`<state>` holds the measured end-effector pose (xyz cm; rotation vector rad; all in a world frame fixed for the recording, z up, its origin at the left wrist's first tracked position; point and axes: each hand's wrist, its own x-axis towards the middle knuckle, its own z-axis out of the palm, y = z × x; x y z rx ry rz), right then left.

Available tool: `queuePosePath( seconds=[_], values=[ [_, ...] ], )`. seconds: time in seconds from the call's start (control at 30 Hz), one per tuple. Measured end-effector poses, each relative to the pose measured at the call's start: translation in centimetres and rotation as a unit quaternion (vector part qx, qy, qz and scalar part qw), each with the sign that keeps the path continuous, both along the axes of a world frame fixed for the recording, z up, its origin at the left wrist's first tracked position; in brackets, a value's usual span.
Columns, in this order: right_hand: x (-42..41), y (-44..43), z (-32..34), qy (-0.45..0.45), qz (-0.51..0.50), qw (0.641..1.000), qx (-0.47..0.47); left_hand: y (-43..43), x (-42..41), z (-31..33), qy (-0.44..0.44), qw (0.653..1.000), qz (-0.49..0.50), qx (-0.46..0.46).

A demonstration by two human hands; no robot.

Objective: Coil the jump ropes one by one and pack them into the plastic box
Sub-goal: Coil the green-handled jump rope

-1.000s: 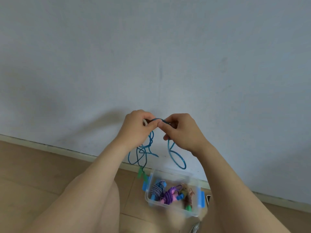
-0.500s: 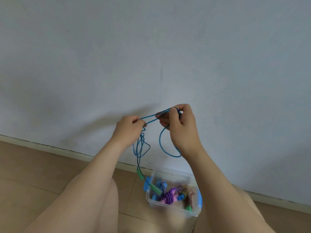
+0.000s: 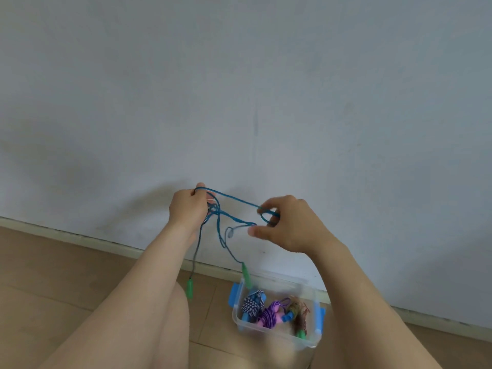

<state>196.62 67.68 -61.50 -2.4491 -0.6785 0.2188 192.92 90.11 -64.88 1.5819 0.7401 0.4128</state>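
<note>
Currently coiling blue jump rope (image 3: 234, 199): loops gripped in left hand (image 3: 187, 209), strand pinched by right hand (image 3: 290, 225); next, likely another wrap.

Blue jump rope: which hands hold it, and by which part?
The blue cord jump rope: left hand grips gathered loops, right hand pinches one loop; green handles dangle.

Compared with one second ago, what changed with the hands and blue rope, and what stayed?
The left hand and right hand, earlier pinching the blue rope side by side, moved apart, stretching a strand between them; both still grip it. The green handles now hang apart. The plastic box and its coiled ropes stayed put.
</note>
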Motion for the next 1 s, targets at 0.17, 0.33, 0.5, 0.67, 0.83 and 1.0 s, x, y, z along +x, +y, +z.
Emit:
queuePosePath(
  seconds=[0.17, 0.33, 0.5, 0.67, 0.83, 1.0],
  values=[
    [0.7, -1.1, -0.3, 0.025, 0.04, 0.994, -0.096, -0.6, 0.1, 0.5, 0.008, 0.998, -0.027, -0.061],
    [1.3, -1.4, 0.9, 0.118, -0.039, 0.977, 0.172, -0.5, -0.3, 0.7, 0.02, 0.992, -0.007, -0.123],
    [1.7, 0.0, -0.5, 0.048, -0.24, 0.932, 0.268, -0.2, -0.2, 0.5, -0.004, 0.982, 0.006, -0.187],
    [0.3, 2.1, 0.4, 0.31, -0.236, 0.721, 0.573, -0.7, -0.6, 0.8, -0.021, 0.964, -0.001, -0.265],
    [-0.3, 2.9, 0.1, 0.306, -0.283, 0.721, 0.553, -1.2, -0.2, 0.8, -0.029, 0.948, 0.031, -0.314],
    [1.2, 1.9, -0.7, 0.014, -0.303, 0.875, 0.378, 0.3, -0.2, 0.8, -0.045, 0.944, 0.096, -0.314]
  ],
)
